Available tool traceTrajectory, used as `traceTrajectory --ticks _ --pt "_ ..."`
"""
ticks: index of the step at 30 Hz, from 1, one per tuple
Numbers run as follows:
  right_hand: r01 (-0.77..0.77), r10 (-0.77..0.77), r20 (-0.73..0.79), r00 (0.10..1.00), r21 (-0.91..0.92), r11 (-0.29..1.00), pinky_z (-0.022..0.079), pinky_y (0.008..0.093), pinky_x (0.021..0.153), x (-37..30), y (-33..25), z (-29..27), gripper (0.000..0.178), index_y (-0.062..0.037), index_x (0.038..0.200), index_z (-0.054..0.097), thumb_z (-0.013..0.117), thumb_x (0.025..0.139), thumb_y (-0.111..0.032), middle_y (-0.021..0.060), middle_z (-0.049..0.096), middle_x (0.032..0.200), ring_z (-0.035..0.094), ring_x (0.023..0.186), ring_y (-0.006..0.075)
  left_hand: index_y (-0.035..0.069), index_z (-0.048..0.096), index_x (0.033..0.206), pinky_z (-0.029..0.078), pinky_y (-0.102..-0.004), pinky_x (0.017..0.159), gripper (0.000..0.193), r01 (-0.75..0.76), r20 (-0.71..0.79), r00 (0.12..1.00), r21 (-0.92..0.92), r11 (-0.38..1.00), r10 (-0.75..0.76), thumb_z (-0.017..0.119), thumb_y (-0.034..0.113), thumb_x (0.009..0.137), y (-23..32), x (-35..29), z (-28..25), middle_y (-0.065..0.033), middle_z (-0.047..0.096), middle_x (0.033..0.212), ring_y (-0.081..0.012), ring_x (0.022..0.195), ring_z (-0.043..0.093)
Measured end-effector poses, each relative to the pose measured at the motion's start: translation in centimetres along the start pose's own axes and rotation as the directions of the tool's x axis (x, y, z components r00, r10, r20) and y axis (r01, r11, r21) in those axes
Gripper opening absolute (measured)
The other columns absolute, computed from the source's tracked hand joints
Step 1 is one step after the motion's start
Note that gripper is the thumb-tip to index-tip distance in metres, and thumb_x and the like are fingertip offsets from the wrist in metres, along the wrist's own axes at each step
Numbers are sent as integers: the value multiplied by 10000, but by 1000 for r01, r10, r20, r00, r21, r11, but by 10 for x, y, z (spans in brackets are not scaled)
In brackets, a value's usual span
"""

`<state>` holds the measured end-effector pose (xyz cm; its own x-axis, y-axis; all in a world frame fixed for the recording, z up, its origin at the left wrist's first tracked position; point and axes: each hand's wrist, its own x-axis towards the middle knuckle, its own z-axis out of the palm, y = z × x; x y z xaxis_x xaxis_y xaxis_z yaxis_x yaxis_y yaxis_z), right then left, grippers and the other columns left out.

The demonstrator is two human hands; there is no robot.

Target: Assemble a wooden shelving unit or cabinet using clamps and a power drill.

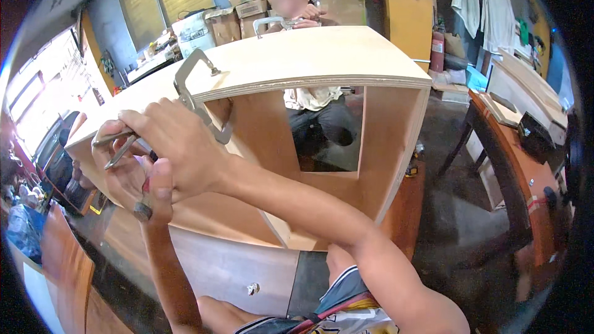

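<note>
A pale plywood cabinet (309, 55) with open compartments stands before me. At its left front corner, my left hand (120, 179) is closed around a small metal C-clamp (120, 153), whose dark screw end sticks out below the fingers. From the right, my right arm crosses over, and my right hand (179, 142) grips the same clamp, its fingers bent over the top. Part of the clamp is hidden by both hands. A larger C-clamp (184, 80) sits on the cabinet's front edge, just beyond my right hand. Another C-clamp (263, 21) is at the far edge.
Behind the cabinet a person (300, 15) has both hands by the far clamp. Cardboard boxes (334, 6) are stacked at the back. A brown wooden table (513, 148) with boards and tools stands right. Wooden panels (59, 260) lean at lower left.
</note>
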<state>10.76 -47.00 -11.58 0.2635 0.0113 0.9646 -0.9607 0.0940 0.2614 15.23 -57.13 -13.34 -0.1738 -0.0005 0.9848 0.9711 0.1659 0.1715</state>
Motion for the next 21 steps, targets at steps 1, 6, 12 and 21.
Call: traceTrajectory --ticks 1,6,12,21 --pt "0 0 -5 1000 1 1000 356 409 602 1 -2 1 580 21 1168 476 616 693 -281 158 482 798 475 688 335 -7 370 1262 398 -354 957 666 8 -17 1000 16 1000 -8 707 239 744 1 -2 -1 -141 473 1202 -233 1121 492" --pt "-137 217 309 926 -259 956 355 501 955 1 -24 -32 697 15 1280 433 686 686 -246 203 517 1058 511 1016 349 -5 372 1258 400 -364 962 632 41 -174 984 46 998 -32 685 186 743 -3 -4 -3 -154 482 1202 -244 1114 508" --pt "-29 503 305 809 -834 552 290 531 1039 21 -60 -158 657 -9 1143 572 749 675 -434 145 582 1143 498 1153 319 12 380 1231 422 -401 972 583 -49 -88 995 -21 999 47 646 84 717 -4 10 -1 -178 527 1111 -289 1024 583" --pt "60 465 115 878 -989 132 373 376 897 -13 -12 -223 417 -69 1026 638 734 645 -210 83 628 1030 559 979 250 44 377 1229 360 -450 1032 580 67 -115 989 -187 980 -90 717 99 763 3 4 12 -157 518 1108 -289 1101 529"
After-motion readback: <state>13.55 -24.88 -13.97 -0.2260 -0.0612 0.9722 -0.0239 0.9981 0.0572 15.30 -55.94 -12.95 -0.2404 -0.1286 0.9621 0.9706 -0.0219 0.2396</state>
